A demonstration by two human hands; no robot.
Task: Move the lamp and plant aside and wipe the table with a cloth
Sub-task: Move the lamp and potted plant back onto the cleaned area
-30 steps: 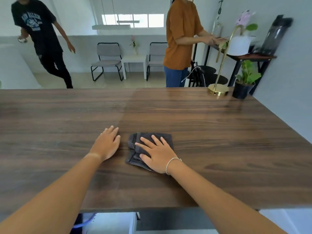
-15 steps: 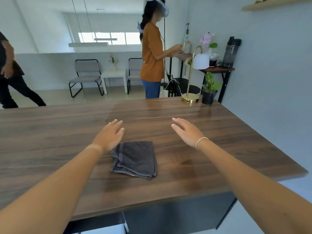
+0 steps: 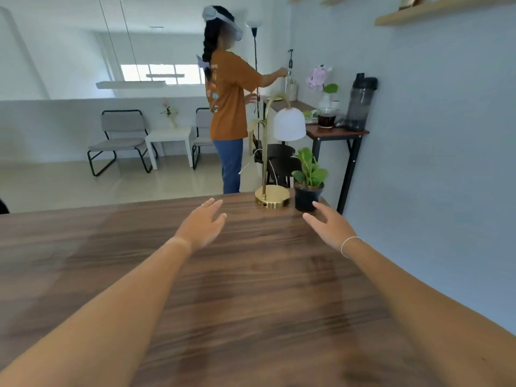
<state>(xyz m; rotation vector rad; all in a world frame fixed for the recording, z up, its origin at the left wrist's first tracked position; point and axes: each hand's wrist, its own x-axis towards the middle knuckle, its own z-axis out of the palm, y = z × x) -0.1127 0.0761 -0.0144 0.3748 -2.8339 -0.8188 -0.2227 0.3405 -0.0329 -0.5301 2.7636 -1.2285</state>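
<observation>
Both hands reach empty, fingers spread, toward the lamp (image 3: 272, 201) at the table's (image 3: 139, 247) far corner; left hand (image 3: 202, 226) short of it, right hand (image 3: 331, 229) by the plant (image 3: 308, 181) beside it. Next: grasp and shift them aside.

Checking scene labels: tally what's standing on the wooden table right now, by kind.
Lamp: 1
Potted plant: 1
Total: 2, both at the far right corner of the table. No cloth is in view.
</observation>
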